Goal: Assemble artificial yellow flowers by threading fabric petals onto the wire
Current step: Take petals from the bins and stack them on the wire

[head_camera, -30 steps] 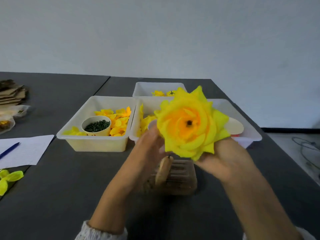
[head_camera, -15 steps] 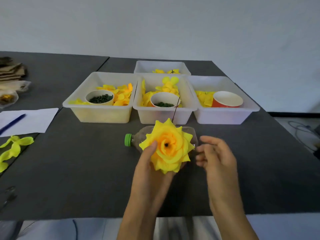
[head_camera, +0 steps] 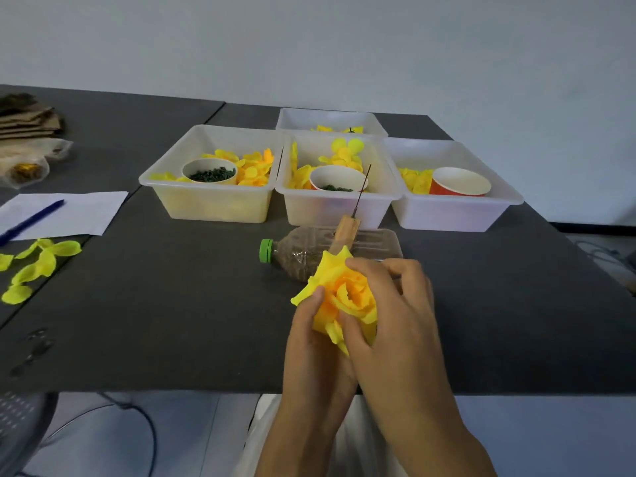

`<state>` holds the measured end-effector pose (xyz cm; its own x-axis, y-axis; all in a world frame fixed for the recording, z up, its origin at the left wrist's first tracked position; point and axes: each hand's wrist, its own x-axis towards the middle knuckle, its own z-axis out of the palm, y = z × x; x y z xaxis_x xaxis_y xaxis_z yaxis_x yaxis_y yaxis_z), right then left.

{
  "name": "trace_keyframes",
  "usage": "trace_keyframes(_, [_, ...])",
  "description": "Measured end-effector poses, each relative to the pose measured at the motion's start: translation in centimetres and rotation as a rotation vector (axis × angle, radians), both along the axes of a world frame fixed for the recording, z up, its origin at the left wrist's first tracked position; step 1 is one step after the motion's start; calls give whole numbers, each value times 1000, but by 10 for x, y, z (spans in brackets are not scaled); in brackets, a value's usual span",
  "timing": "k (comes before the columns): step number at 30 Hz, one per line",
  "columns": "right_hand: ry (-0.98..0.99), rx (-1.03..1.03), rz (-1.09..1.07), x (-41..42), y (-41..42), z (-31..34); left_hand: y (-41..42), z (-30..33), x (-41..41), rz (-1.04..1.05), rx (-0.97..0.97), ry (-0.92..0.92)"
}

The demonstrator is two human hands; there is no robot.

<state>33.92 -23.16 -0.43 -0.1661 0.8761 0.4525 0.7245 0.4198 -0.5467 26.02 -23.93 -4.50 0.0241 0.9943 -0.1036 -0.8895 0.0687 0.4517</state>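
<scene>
Both hands, left hand [head_camera: 311,339] and right hand [head_camera: 389,311], are curled around the flower [head_camera: 344,297], seemingly so petals can be shaped.

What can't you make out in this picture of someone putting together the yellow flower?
All in the head view:
- Underside and stem of the flower: hidden by the left hand and right hand.
- Base of the wooden-handled wire tool: behind the petals.
- Contents of the orange cup: hidden by its rim.
- Small dark items at the table's near-left edge: blurred.

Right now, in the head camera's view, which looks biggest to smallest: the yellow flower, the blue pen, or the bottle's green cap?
1. yellow flower, though it sits nearest the camera
2. blue pen
3. green cap
</scene>
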Motion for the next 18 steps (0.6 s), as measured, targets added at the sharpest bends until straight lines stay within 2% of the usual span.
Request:
trace_keyframes(5, [238,114,-21,-6,-12,-8,-4,-1,1,11,28,-18])
trace_keyframes(9, [209,256,-150,-4,-13,-6,-4,-2,1,-6,35,-87])
trace_keyframes(18, [215,105,-59,-9,-22,12,-10,1,1,58,35,-101])
